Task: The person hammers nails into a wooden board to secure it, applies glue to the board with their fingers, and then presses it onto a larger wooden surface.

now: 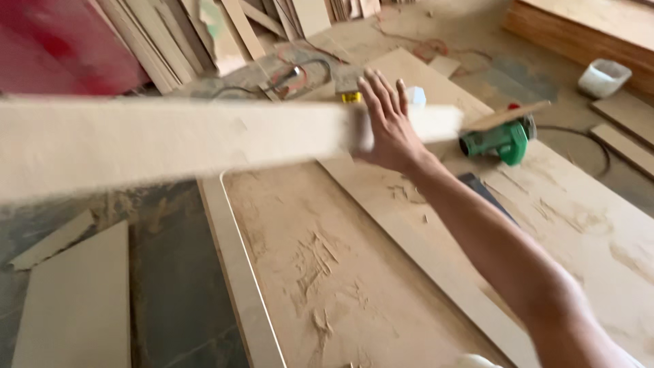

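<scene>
A long pale wooden board [170, 140], blurred by motion, hangs in the air across the left and middle of the view. My right hand [387, 126] lies flat against its far end, back of the hand toward me, fingers straight and spread; the thumb is hidden by the board. My right arm reaches in from the lower right. My left hand is out of view. Beneath the board lies a large sawdust-covered plywood sheet [340, 272] on the floor.
A green power tool [504, 140] sits just right of the hand on another sheet [579, 225]. A white tub [603, 76] and a plywood stack [586, 27] are at the back right. Offcut strips [75, 300], leaning boards [170, 41] and cables [293, 71] surround them.
</scene>
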